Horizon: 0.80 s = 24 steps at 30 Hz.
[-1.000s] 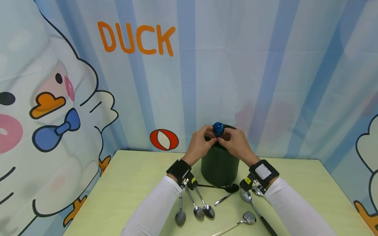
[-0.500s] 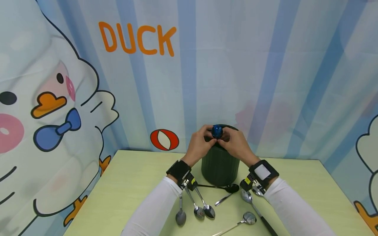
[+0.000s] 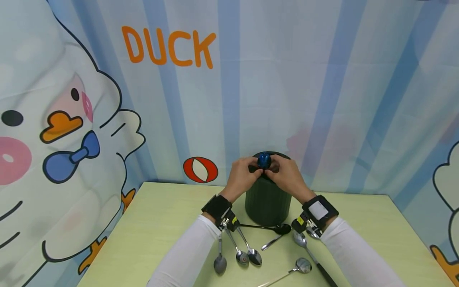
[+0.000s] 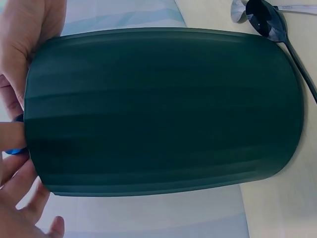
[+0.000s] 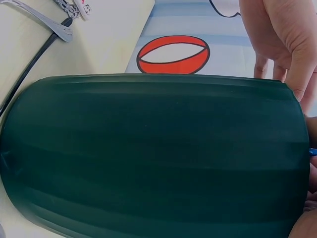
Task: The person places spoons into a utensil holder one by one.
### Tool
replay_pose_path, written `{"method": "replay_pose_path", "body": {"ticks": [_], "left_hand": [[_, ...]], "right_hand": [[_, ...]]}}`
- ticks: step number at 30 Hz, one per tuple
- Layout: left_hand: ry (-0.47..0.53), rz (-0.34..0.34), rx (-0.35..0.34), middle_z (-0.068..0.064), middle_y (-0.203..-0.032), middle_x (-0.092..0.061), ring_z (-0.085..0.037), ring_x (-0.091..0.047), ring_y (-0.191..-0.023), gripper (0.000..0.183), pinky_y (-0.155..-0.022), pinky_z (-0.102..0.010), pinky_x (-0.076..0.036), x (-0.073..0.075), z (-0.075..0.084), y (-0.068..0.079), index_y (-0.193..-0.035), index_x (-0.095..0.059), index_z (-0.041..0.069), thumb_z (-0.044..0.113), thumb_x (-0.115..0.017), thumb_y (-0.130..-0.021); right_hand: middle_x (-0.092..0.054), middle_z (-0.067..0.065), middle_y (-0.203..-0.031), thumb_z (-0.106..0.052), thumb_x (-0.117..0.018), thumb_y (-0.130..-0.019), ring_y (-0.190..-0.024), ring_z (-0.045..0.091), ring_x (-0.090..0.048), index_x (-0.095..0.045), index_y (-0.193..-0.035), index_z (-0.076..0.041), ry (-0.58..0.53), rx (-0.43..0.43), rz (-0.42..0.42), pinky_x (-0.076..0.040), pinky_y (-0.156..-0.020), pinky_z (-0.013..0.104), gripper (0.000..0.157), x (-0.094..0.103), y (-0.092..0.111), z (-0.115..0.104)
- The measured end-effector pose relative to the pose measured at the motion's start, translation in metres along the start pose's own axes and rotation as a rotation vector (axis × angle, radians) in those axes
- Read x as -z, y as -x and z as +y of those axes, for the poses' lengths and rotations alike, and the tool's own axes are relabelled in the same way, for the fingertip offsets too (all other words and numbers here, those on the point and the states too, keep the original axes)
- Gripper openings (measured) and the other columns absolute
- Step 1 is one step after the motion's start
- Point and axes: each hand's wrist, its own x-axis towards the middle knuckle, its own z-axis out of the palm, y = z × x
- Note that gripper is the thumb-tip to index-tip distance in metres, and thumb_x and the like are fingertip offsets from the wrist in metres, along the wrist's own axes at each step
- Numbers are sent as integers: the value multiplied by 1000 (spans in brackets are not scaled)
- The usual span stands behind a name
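In the head view a shiny blue round piece (image 3: 264,160) shows between my two hands, over the front rim of a tall dark green ribbed container (image 3: 268,202). My left hand (image 3: 241,175) pinches it from the left, thumb toward the rim. From the other side, my right hand (image 3: 286,173) pinches it with thumb and fingers. The thumbs nearly meet below it. Most of its underside is hidden, and I cannot tell its kind. Both wrist views are largely filled by the container wall; a sliver of blue (image 4: 16,151) peeks out by the fingers in the left wrist view.
A black spoon (image 3: 282,229) lies before the container. Several metal spoons are spread nearer me, among them a grey one (image 3: 220,264), a shiny one (image 3: 254,257), a round-bowled one (image 3: 303,265) and a dark-handled one (image 3: 299,239). A printed curtain (image 3: 272,79) hangs behind the table (image 3: 161,223).
The blue piece has dropped slightly between my fingers and its visible face has turned. Both hands have stayed almost in place at the rim; the spoons lie as before.
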Motion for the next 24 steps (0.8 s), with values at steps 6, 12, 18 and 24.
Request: {"method": "replay_pose_path", "body": {"ticks": [6,12,18,24], "left_hand": [[-7,-42,-9,-2,-97,-63,-16,-54,-95,28,-83,-34,-48,2,-2,4,-112,-62,10,18,-66,-86],[40,-73,-8,-1,-103,-60,-14,-53,-99,37,-91,-37,-44,5,-1,7,-123,-54,12,21,-64,-88],[68,-75,-48,-1,-102,-60,-16,-52,-102,38,-96,-37,-41,10,4,12,-125,-51,12,19,-62,-90],[52,-75,-95,-2,-107,-59,-17,-48,-109,38,-103,-34,-32,15,8,18,-128,-49,10,22,-58,-92]], "right_hand": [[-65,8,-93,-14,-66,-85,-78,15,-61,-49,-126,-4,5,20,-30,-55,-65,35,45,2,3,0],[-63,7,-95,-21,-66,-87,-79,16,-60,-50,-126,-7,51,57,-60,-53,-64,37,45,10,7,-6],[-62,11,-104,-23,-66,-87,-82,20,-59,-50,-126,-10,98,87,-72,-52,-64,38,45,15,16,-9],[-61,10,-104,-25,-66,-87,-76,17,-57,-52,-124,-12,78,110,-80,-50,-59,36,42,20,22,-11]]}}
